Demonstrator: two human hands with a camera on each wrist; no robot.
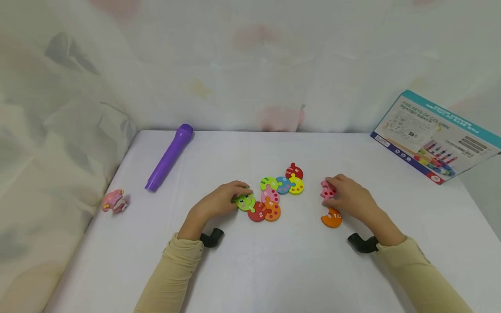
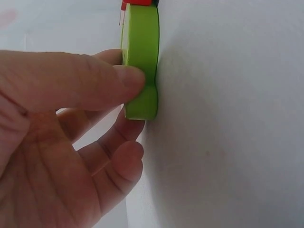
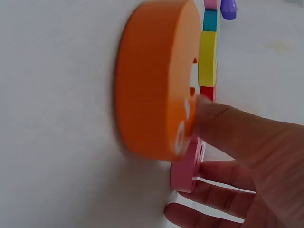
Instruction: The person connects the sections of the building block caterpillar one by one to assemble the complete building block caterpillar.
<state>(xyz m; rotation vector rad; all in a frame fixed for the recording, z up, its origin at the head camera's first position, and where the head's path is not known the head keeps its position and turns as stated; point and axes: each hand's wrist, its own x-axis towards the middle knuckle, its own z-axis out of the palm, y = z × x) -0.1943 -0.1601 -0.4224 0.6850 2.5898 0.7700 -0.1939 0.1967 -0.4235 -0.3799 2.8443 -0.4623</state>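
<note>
Winding across the table is a chain of joined round caterpillar puzzle pieces: red point(image 1: 256, 212), orange point(image 1: 272, 210), pink point(image 1: 270, 195), green, blue, yellow and dark red point(image 1: 294, 171). At its near left end lies the green face piece point(image 1: 245, 202), which my left hand point(image 1: 222, 201) pinches by the edge; the left wrist view shows the thumb on its green side point(image 2: 142, 42). To the right of the chain, my right hand point(image 1: 353, 198) holds a loose pink piece point(image 1: 328, 190) between thumb and fingers. Just nearer lies a separate orange piece marked 10 point(image 1: 332, 218).
A purple microphone-shaped stick point(image 1: 170, 157) lies at the back left. Near the left edge is a small pink figurine point(image 1: 114, 201). A printed cardboard box point(image 1: 438, 137) leans at the back right. Black wrist mounts point(image 1: 362, 243) sit beside both wrists.
</note>
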